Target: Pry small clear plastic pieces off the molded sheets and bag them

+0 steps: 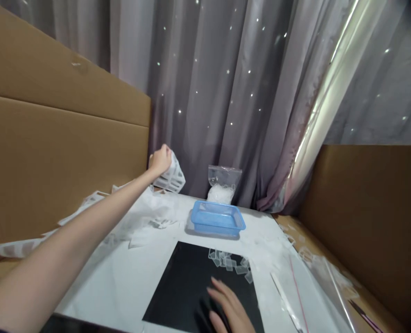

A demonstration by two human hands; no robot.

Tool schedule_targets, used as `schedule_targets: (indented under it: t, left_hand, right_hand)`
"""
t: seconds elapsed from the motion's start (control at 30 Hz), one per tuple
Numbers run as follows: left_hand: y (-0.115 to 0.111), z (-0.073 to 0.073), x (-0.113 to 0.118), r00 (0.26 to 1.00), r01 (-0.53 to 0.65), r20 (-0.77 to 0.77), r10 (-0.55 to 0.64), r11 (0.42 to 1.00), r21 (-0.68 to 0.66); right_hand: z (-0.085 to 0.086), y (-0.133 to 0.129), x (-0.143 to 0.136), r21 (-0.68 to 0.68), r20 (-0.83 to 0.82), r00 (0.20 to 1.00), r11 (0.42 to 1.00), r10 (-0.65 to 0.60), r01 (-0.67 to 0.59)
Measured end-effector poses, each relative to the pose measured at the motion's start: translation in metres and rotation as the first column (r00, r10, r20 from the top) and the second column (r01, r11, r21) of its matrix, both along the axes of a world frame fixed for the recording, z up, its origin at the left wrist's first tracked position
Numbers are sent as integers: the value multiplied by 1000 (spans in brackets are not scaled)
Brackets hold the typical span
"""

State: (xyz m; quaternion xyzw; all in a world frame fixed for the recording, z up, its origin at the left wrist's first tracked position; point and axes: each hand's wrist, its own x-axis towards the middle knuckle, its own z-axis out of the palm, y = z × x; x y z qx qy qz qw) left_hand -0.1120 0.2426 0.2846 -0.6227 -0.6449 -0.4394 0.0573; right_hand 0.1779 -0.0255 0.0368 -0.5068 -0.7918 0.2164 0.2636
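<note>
At the far left of the table, my left hand (161, 159) is raised and pinches a white sheet with rows of cut-out windows (174, 175), which hangs from the fingers. My right hand (231, 305) is over the near part of a black mat (177, 282), its fingers outstretched and nothing visible in them. Whether it touches the mat I cannot tell. Several small clear rectangular pieces (229, 263) lie overlapping along the mat's far right edge. Below my left arm, more white cut-out sheets and scraps (141, 222) are spread on the table.
Behind the mat stands a blue plastic tray (219, 229), with a zip bag of clear pieces (222, 189) behind it. A white pen-like tool (284, 298) lies to the right, with a purple-handled tool (366, 319) farther right. Cardboard walls (66, 143) flank the table.
</note>
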Motion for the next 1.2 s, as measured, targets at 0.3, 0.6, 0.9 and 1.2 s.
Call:
schedule_targets:
  t: [0.3, 0.6, 0.9, 1.2]
  left_hand:
    - [-39, 44, 37, 936, 258, 226, -269, 963, 77]
    - [-65, 10, 74, 755, 580, 438, -489, 809, -97]
    - [-72, 14, 117, 244, 967, 545, -802, 164, -193]
    - [-50, -66, 104, 504, 524, 109, -857, 203, -827]
  right_hand:
    - [-26, 97, 15, -25, 461, 880, 990, -114, 141]
    - [-5, 128, 173, 170, 416, 569, 675, -710, 718]
    - [72, 166, 172, 311, 8, 692, 659, -722, 684]
    - [67, 189, 162, 65, 231, 740, 768, -632, 637]
